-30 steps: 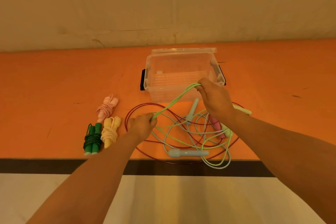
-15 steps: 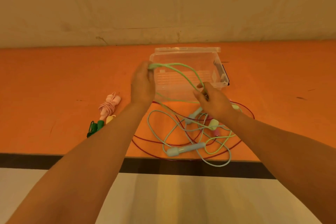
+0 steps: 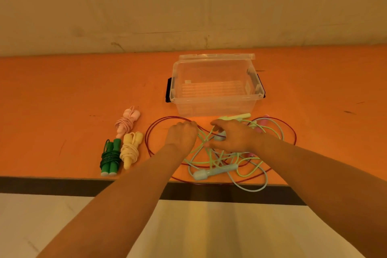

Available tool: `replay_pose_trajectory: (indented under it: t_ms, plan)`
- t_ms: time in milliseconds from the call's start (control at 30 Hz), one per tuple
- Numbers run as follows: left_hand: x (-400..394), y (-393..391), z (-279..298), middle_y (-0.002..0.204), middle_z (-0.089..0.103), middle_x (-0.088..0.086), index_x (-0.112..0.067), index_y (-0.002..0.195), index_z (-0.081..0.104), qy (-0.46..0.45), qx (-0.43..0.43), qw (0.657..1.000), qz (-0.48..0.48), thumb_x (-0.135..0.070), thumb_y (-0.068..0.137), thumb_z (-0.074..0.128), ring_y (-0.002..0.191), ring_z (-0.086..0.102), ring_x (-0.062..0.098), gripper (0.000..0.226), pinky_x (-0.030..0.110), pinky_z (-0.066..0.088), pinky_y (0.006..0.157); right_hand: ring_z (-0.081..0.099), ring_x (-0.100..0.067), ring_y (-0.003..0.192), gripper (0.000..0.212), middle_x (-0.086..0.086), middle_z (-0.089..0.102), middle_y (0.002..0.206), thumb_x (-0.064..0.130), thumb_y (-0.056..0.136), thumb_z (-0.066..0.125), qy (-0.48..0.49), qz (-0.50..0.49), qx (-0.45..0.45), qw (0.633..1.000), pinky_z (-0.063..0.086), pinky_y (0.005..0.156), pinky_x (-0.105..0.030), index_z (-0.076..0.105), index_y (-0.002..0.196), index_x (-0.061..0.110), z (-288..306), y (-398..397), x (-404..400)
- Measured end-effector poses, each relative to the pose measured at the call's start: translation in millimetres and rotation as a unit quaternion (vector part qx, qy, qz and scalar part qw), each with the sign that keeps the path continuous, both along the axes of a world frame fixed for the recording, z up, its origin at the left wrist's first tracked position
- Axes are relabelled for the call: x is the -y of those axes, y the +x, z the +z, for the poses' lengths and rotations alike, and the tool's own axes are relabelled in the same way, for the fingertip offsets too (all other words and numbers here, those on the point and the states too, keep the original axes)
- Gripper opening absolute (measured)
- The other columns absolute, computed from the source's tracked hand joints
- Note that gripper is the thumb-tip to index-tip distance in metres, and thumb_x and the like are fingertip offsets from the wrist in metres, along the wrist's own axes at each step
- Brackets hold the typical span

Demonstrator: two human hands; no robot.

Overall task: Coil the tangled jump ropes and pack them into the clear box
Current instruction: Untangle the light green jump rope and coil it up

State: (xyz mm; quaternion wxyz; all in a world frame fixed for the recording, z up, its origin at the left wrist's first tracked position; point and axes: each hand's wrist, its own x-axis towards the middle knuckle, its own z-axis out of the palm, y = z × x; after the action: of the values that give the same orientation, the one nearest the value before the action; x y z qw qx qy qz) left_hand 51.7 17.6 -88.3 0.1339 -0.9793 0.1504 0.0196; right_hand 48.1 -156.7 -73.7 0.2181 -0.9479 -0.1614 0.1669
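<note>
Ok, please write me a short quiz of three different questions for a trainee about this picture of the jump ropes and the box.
1. True or false: the clear plastic box already holds a coiled rope.
2. How many coiled rope bundles lie left of the left hand? A) two B) three C) four
3. Fill in: the coiled rope with dark green handles lies nearest the table's ____ edge.

Key
1. False: the box holds no rope.
2. B: the pink coiled rope, the cream coiled rope and the green one.
3. Front. Both hands, the right hand too, are down in the tangle of light green, light blue and thin red ropes.
</note>
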Motion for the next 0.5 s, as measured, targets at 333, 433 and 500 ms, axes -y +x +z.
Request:
replay_pose_trajectory:
  t_ms: [333, 433, 500]
  plan:
    - [-17, 4, -12, 0.091, 0.065, 0.011, -0.007, 0.097, 0.059, -0.264, -0.039, 0.963, 0.03, -0.022, 0.098, 0.046, 0.085, 0.059, 0.031, 0.02, 0.036, 0.045, 0.071, 0.06, -0.032, 0.083, 0.019, -0.014, 0.065, 0.093, 0.014, 0.101, 0.041, 0.161, -0.057, 0.113, 0.979, 0.047, 0.072, -0.041, 0.055, 0.1, 0.0, -11, 10, 2]
    - [-34, 3, -26, 0.084, 0.06, 0.001, -0.017, 0.088, 0.056, -0.3, -0.085, 0.945, 0.101, -0.024, 0.097, 0.046, 0.085, 0.056, 0.023, 0.015, 0.034, 0.027, 0.078, 0.05, -0.019, 0.071, 0.019, 0.0, 0.056, 0.084, 0.016, 0.101, 0.044, 0.183, -0.065, 0.22, 0.956, 0.035, 0.064, -0.029, 0.057, 0.101, 0.002, 0, 13, 10]
    - [-36, 5, -31, 0.086, 0.058, -0.003, -0.02, 0.087, 0.057, -0.33, -0.116, 0.93, 0.113, -0.025, 0.096, 0.046, 0.086, 0.054, 0.02, 0.015, 0.039, 0.026, 0.08, 0.043, -0.013, 0.06, 0.021, 0.003, 0.051, 0.076, 0.017, 0.101, 0.042, 0.195, -0.085, 0.252, 0.944, 0.029, 0.058, -0.027, 0.056, 0.098, 0.002, 3, 13, 14]
